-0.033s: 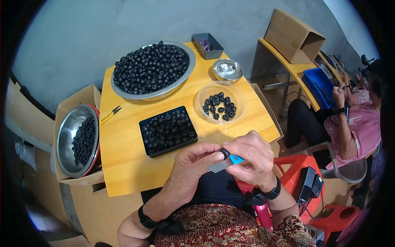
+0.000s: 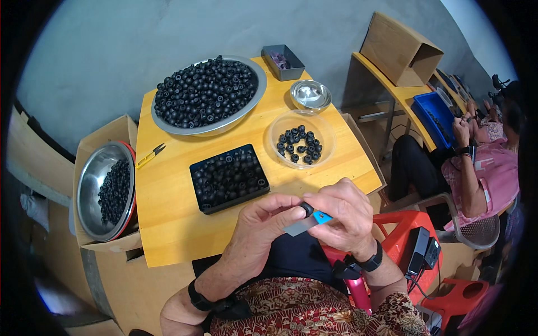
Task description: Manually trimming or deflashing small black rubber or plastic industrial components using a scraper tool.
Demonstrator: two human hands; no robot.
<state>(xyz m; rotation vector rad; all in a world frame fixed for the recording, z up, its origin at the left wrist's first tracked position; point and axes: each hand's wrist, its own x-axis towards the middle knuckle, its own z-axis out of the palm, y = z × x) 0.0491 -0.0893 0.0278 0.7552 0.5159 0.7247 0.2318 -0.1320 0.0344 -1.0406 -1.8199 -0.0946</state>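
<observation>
Close to my lap, at the table's near edge, both hands meet. Between the thumb and fingers of my left hand [image 2: 263, 224] is a small round black part [image 2: 306, 209], rubber-like, with a hole in others of its kind. My right hand [image 2: 344, 215] is closed on a flat metal blade [image 2: 298, 227] with a bright blue end; the blade lies just below the black part. Whether its edge touches the part I cannot tell. Beyond my hands stand a black rectangular tray [image 2: 238, 200] full of such parts and a clear plastic bowl [image 2: 330, 140] with several more.
A large metal basin [image 2: 261, 84] heaped with black parts stands at the back of the yellow table [image 2: 168, 224]. Yellow-handled snips [image 2: 148, 158], a glass bowl [image 2: 310, 95] and a grey bin [image 2: 291, 73] lie around. A second basin [image 2: 87, 185] sits left; a co-worker [image 2: 476, 179] sits right.
</observation>
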